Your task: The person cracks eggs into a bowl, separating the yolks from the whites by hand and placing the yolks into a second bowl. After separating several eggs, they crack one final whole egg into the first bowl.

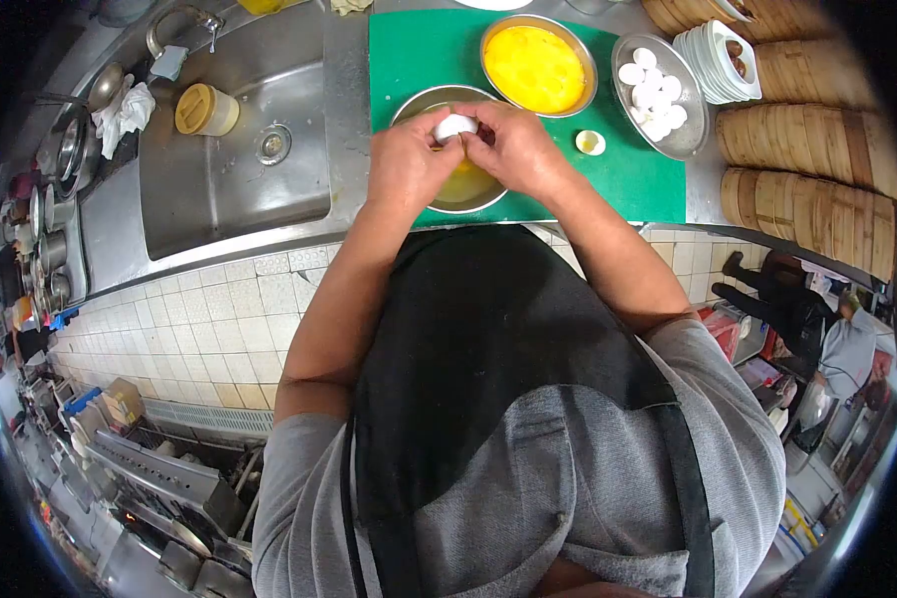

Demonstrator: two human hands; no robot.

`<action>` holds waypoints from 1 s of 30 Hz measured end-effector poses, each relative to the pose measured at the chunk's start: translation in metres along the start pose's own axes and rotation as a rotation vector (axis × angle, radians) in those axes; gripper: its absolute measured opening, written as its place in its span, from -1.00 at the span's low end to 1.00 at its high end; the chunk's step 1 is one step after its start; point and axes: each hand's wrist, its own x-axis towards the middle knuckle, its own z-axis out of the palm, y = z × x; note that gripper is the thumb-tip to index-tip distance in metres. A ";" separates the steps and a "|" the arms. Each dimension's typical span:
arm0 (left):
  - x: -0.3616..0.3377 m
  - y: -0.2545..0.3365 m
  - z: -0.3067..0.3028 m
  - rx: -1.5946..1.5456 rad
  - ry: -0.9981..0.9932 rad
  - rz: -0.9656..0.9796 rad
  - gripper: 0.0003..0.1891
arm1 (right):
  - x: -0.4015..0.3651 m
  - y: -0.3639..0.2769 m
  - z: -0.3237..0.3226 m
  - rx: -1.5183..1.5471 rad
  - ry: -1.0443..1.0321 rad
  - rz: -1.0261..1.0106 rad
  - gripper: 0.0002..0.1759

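Note:
A white egg is held between my two hands over a metal bowl. My left hand grips it from the left, fingers curled round the shell. From the other side my right hand closes on it, both thumbs meeting at its near side. Clear egg white and some yolk show in the bowl below. Behind to the right stands a second metal bowl full of yellow yolks. An opened eggshell lies on the green board, right of my right hand.
A metal bowl of several whole eggs stands at the right, beside stacked white plates. Bamboo steamers line the right edge. On the left is a steel sink holding a yellow-lidded container. Another person is at far right.

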 end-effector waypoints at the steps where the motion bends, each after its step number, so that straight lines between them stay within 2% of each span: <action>1: 0.000 0.001 0.001 0.077 0.020 0.000 -0.55 | 0.000 0.002 0.003 0.001 0.000 0.000 -0.59; 7: 0.002 0.000 0.004 0.192 0.028 -0.013 -0.54 | -0.002 0.005 0.006 -0.098 0.063 -0.064 -0.65; 10: 0.004 -0.003 0.001 0.136 0.002 -0.020 -0.53 | -0.001 0.004 0.005 -0.070 0.046 -0.029 -0.65; 16: 0.005 -0.004 -0.006 0.122 -0.030 0.014 -0.55 | 0.000 0.009 0.003 -0.047 0.027 -0.067 -0.62; 17: 0.006 -0.006 -0.008 0.122 -0.030 0.015 -0.55 | 0.002 0.012 0.004 -0.069 0.041 -0.122 -0.61; 20: 0.011 -0.016 -0.014 0.198 -0.028 0.121 -0.55 | 0.004 0.013 0.000 -0.141 0.050 -0.207 -0.58; 22: 0.014 -0.023 -0.017 0.108 -0.015 0.349 -0.55 | 0.005 0.010 -0.007 -0.191 0.046 -0.237 -0.55; 24: 0.010 -0.008 -0.030 0.133 -0.007 0.402 -0.54 | 0.004 0.004 -0.015 -0.335 0.063 -0.326 -0.51; 28: 0.002 0.017 -0.049 0.177 0.073 0.513 -0.51 | 0.002 -0.019 -0.031 -0.331 0.187 -0.399 -0.53; 30: 0.001 0.023 -0.049 0.173 0.084 0.521 -0.48 | 0.000 -0.019 -0.028 -0.110 0.295 -0.274 -0.57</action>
